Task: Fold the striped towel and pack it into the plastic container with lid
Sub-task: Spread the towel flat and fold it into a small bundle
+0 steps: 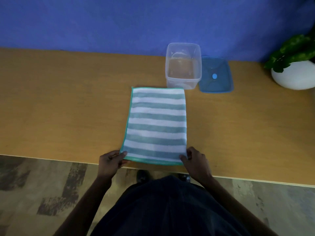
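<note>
Two near corners of the striped towel (156, 125) are pinched, one by each hand, left hand (110, 163) and right hand (196, 160), seemingly ready to fold it toward the open plastic container (183, 65).

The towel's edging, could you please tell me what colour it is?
Teal green, running along the towel border around its white and grey-green stripes; the head view shows it.

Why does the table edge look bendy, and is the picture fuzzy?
In the head view, the wide-angle lens curves the orange wooden table; the green-and-white striped towel looks soft, slightly blurred; the clear plastic container shows pale glare.
</note>
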{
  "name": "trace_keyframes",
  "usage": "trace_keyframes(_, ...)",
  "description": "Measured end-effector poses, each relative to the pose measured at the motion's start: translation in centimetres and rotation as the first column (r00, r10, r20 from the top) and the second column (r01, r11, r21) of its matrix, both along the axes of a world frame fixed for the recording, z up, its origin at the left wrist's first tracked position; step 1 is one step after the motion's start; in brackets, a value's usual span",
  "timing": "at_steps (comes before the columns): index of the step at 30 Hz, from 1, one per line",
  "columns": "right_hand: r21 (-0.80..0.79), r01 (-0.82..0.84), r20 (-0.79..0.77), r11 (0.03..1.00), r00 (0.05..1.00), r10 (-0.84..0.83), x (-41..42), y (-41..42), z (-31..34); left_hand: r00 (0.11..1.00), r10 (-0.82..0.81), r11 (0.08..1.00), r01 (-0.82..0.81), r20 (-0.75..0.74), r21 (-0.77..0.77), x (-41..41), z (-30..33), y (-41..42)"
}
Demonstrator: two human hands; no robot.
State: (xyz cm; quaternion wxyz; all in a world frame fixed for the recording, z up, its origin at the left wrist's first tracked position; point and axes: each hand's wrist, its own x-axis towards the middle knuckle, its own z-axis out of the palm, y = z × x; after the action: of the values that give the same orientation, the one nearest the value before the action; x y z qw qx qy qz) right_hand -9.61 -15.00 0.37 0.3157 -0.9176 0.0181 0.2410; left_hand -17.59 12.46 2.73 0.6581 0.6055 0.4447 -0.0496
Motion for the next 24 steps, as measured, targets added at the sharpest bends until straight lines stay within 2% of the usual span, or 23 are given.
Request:
trace_keyframes(3,0.225,0.145,-0.096,0.964,0.987,-0.126,-0.9,-1.3,1.8,0.996,0.088,0.995,-0.087,0.025,-0.04,-0.9,2.0,-0.6)
trace_keyframes(6,0.425,0.228,-0.157,0.876,0.972,-0.177,-1.8,-2.6,4.6,0.991,0.086,0.996,-0.084,0.105,-0.026,-1.6,4.0,-1.2)
trace_keyframes(10,0.634,0.201,-0.178,0.747,0.978,-0.112,-1.3,-3.8,8.2,0.969,0.12,0.991,-0.104,0.216,-0.082,-1.1,6.6,-1.6)
trace_keyframes(12,0.686,0.169,-0.181,0.708,0.982,-0.059,-0.3,-4.1,9.3,0.964,0.077,0.996,-0.062,0.254,-0.066,-0.3,7.3,-1.1)
trace_keyframes(16,0.624,0.071,-0.027,0.778,0.997,-0.07,3.3,-3.3,9.0,0.943,-0.1,0.994,0.085,0.318,0.062,2.1,7.6,0.5)
trace_keyframes(20,0.474,0.046,0.173,0.879,0.974,-0.144,7.6,-1.7,6.5,0.913,-0.304,0.899,0.181,0.271,0.399,6.4,5.5,2.4)
trace_keyframes(22,0.43,0.084,0.198,0.899,0.963,-0.184,9.7,-0.8,5.3,0.911,-0.331,0.847,0.171,0.248,0.503,8.9,3.9,3.6)
trace_keyframes(24,0.389,0.12,0.19,0.913,0.96,-0.207,11.6,0.1,4.3,0.924,-0.306,0.842,0.151,0.229,0.518,11.2,2.5,4.5)
